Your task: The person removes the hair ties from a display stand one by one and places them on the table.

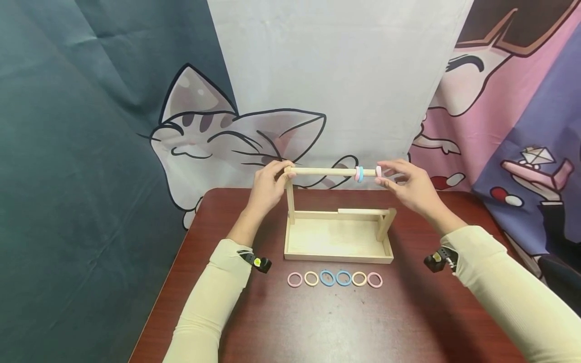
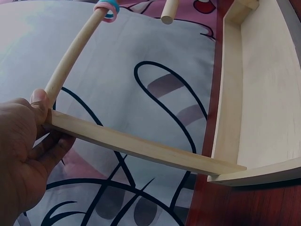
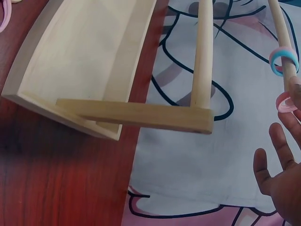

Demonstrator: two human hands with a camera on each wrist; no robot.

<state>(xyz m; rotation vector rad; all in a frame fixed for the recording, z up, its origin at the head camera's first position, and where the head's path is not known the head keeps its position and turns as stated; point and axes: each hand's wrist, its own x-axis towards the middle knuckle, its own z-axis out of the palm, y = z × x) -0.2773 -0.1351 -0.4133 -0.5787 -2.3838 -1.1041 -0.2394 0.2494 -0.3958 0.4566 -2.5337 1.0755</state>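
Observation:
My left hand [image 1: 268,185] grips the top corner of a wooden rack, where the tall post [image 2: 127,141] meets the upper rod [image 1: 322,171]. A pink ring and a blue ring [image 1: 360,174] hang side by side on that rod, toward its right end. At the rod's free end my right hand [image 1: 408,184] pinches another pink ring [image 3: 284,101] between thumb and fingertips; the ring overlaps the rod tip in the right wrist view. Below, a shorter post [image 3: 141,115] carries a lower rod [image 1: 363,212] with no rings on it.
The rack's shallow tray base [image 1: 336,259] stands on a dark red table [image 1: 317,322]. In front of it lies a row of several rings: pink [image 1: 295,273], cream [image 1: 311,272] and blue [image 1: 327,271] among them. A printed cloth [image 1: 354,75] hangs behind the table.

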